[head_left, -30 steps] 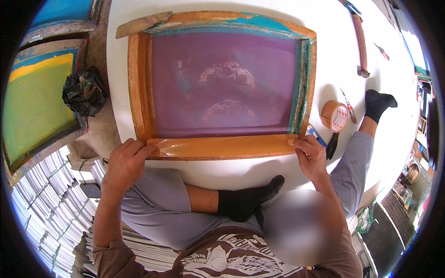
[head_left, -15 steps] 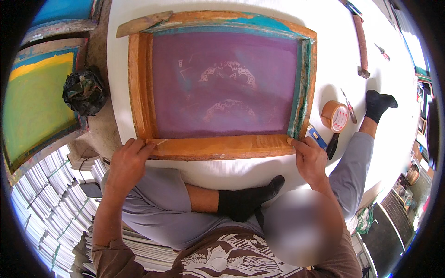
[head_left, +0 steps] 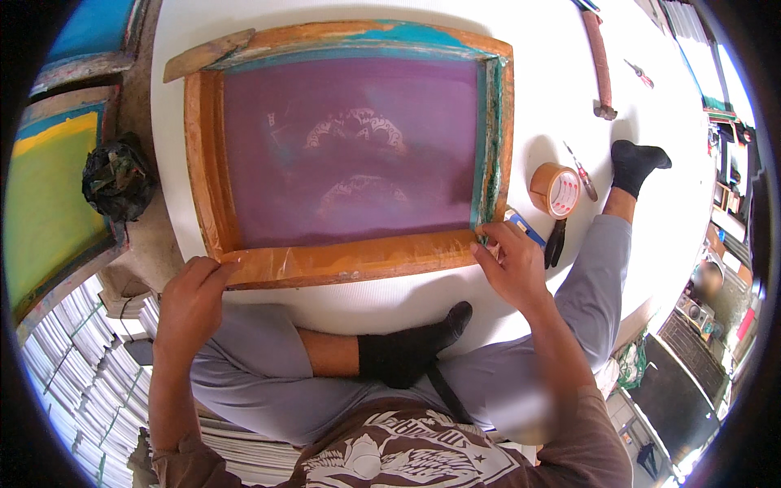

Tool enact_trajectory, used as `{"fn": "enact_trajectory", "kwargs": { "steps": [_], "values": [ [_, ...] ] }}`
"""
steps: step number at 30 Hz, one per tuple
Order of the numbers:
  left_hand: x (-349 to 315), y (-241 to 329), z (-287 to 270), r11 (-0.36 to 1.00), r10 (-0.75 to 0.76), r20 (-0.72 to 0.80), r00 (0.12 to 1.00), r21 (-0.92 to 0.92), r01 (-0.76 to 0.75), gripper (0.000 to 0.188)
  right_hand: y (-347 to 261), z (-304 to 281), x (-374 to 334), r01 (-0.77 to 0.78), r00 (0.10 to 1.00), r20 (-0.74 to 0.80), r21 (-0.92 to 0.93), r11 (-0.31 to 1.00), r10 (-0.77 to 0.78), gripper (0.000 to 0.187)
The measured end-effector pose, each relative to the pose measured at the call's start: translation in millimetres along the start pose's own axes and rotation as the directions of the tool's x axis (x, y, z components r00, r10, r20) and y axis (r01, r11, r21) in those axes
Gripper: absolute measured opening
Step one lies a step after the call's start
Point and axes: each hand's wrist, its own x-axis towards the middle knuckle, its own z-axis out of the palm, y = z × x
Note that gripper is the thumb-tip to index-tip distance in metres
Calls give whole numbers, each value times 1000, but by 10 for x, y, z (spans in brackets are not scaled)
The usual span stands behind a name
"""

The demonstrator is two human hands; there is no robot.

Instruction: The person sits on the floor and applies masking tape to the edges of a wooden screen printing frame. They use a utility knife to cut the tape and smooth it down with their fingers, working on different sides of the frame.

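Here, a wooden frame [head_left: 305, 42] is laid flat on a white surface [head_left: 553, 81] in front of the seated person. A purple mesh [head_left: 350, 187] is stretched across it and marked with pale curved patterns. Along the frame's near side, a strip of shiny brown tape [head_left: 366, 258] is spread, with bright creases shown toward its left end. That end is pinched by the grip of the left hand [head_left: 194, 294], closed between thumb and fingers at the near left corner. The right hand [head_left: 518, 262] is placed at the near right corner, its thumb and forefinger set by the strip's other end; whether its grip is closed on the strip cannot be made out. Just beyond that hand, a blue cutter [head_left: 525, 228] is seen beside a black handle [head_left: 556, 243]. Near them are found a roll of brown tape [head_left: 555, 191] and a thin tool with a red handle [head_left: 584, 179]. Farther away, a hammer [head_left: 599, 65] is laid.
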Motion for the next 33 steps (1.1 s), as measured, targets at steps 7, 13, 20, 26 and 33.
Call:
{"fn": "enact_trajectory", "kwargs": {
  "steps": [7, 13, 20, 26, 33],
  "values": [
    [-108, 308, -576, 985, 172, -218, 961, 22, -172, 35, -352, 91, 279, 329, 943, 16, 87, 940, -331, 30],
    [-313, 465, -865, 963, 271, -341, 900, 102, -251, 36, -405, 341, 675, 425, 842, 245, 248, 870, -481, 30],
    [-589, 535, -1006, 962, 266, -411, 872, 173, -212, 35, -286, 78, 637, 250, 804, 497, 217, 944, -327, 29],
    [-734, 522, -1081, 964, 236, -473, 849, 222, -145, 35, -10, -91, 365, 161, 884, 359, 366, 917, -299, 29],
    [-781, 469, -989, 985, 170, -525, 834, 80, -150, 36, 295, -205, 53, -175, 954, 299, 629, 757, -28, 26]
  ]
}}
